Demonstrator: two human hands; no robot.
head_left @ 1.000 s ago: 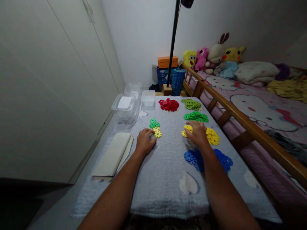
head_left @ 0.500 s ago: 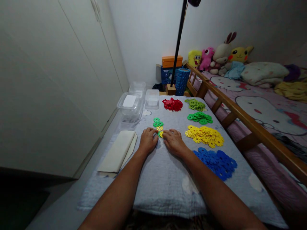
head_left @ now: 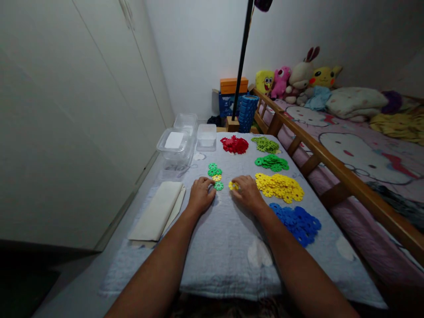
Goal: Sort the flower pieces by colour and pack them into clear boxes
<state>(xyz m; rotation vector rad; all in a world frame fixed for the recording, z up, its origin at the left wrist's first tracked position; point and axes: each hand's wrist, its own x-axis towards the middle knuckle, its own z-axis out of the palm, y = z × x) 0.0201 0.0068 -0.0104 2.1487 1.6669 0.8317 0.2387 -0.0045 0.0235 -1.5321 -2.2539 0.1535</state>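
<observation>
A grey-blue cloth (head_left: 225,247) covers the surface in front of me. My left hand (head_left: 200,195) rests palm down on it, fingers loosely bent, its fingertips beside a single green flower-shaped disc (head_left: 218,186). My right hand (head_left: 247,192) lies just to the right, its fingertips pinched on a yellow disc (head_left: 232,186). A small cluster of green and yellow discs (head_left: 213,171) sits just beyond both hands. To the right lie sorted piles: red (head_left: 234,145), light green (head_left: 265,144), green (head_left: 271,162), yellow (head_left: 281,186) and blue (head_left: 298,218).
Clear plastic containers (head_left: 175,146) stand at the far left of the cloth. A folded white cloth (head_left: 158,213) lies at the left edge. A black pole (head_left: 241,66) rises behind, near a blue roller (head_left: 247,112). A wooden bed rail (head_left: 331,164) runs along the right, and a wardrobe is on the left.
My right hand left the yellow pile, reached the small cluster by my left hand, then drew a yellow disc slightly right. My left hand stayed put.
</observation>
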